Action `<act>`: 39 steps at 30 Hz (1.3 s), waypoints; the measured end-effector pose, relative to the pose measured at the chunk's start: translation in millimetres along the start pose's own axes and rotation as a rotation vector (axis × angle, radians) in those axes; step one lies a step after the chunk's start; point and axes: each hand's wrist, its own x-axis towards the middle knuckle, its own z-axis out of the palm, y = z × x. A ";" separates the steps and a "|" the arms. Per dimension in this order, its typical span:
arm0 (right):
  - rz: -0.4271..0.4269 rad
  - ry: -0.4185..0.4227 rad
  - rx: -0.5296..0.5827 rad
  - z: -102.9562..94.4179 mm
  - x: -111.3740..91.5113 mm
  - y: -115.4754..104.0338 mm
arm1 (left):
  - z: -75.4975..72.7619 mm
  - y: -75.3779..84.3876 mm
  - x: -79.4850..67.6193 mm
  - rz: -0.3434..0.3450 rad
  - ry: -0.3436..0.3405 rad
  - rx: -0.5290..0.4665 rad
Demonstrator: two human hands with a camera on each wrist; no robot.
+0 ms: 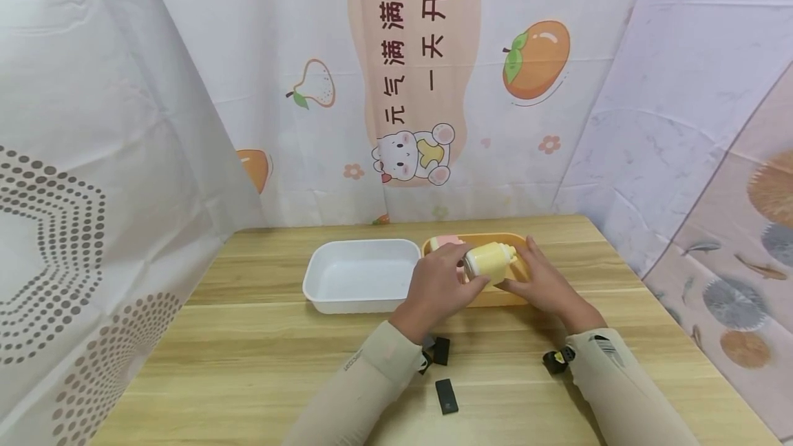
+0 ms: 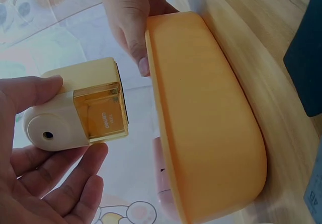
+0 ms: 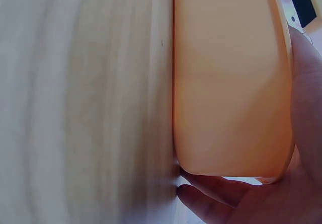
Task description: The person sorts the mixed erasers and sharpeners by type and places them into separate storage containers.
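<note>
Pinched in my left hand (image 1: pixel 434 289) is a yellow and cream pencil sharpener (image 2: pixel 83 103) with a see-through amber drawer and a round pencil hole. The sharpener is held tilted above an orange plastic bin (image 2: pixel 211 118), apart from its rim. My right hand (image 1: pixel 548 282) grips the bin at its right end, with fingers round the outside in the right wrist view (image 3: pixel 266 204). A pink object (image 1: pixel 447 241) shows at the bin's left end. The left hand hides part of it, so its kind cannot be told.
A white tray (image 1: pixel 365 306) stands directly left of the bin. Nearer on the wooden table lie a dark rectangular block (image 1: pixel 447 396) and another dark block (image 1: pixel 441 351) by the left sleeve. Printed cloth (image 1: pixel 297 157) hangs behind the table and at its sides.
</note>
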 end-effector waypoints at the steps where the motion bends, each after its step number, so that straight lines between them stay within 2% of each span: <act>1: 0.005 0.000 0.001 0.1 0.0 0.0 | 0.6 -0.1 0.5 -0.002 0.007 0.007; 7: 0.034 -0.010 0.006 0.8 -0.7 -1.0 | 6.5 -2.2 2.6 -0.017 0.042 0.031; 17: 0.041 -0.019 -0.003 0.0 -1.8 -3.5 | 20.3 -7.3 7.0 -0.086 0.015 0.021; 25: 0.041 -0.017 -0.003 0.2 -1.3 -3.6 | 25.6 -6.8 9.2 -0.132 -0.030 0.017; 39: 0.031 -0.013 -0.010 -0.5 -1.7 -3.0 | 31.1 -3.7 11.0 -0.148 -0.054 0.064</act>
